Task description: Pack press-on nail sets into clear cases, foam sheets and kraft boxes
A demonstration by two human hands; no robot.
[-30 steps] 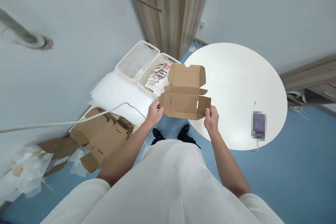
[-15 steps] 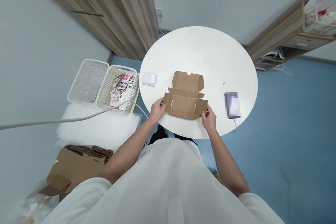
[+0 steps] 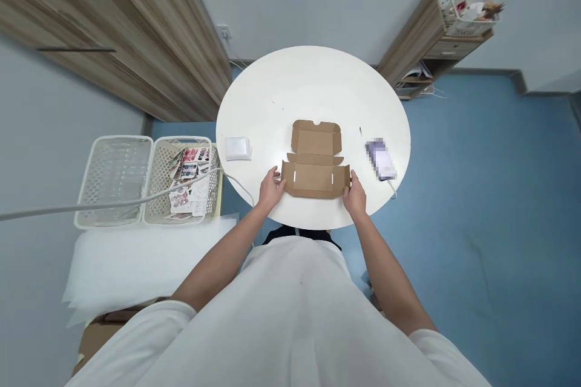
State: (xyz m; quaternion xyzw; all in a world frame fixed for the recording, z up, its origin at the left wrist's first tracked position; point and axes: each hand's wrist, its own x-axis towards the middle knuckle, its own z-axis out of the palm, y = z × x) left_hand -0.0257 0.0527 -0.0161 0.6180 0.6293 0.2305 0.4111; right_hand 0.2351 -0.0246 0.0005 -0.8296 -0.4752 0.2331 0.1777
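An unfolded brown cardboard box [image 3: 314,177] lies on the white round table [image 3: 318,78] in front of me, its lid panel spread toward the far side. Its short side flaps stand partly raised. At the left flap, my left hand [image 3: 271,190] grips the cardboard between thumb and fingers. On the opposite flap, my right hand [image 3: 355,196] is closed in the same way, its fingertips partly hidden by the cardboard. Two narrow slots show in the base panel.
A clear-wrapped white packet [image 3: 238,148] sits at the table's left. To the right lies a blurred purple device [image 3: 381,159] with a cable. Left of the table, a white basket [image 3: 211,181] holds printed cards, near white sheets [image 3: 149,260]. A cable [image 3: 136,201] crosses the left side.
The box's side flaps are tilted up more than before, with both hands still at them. My view has turned to the right, so the table appears farther left.
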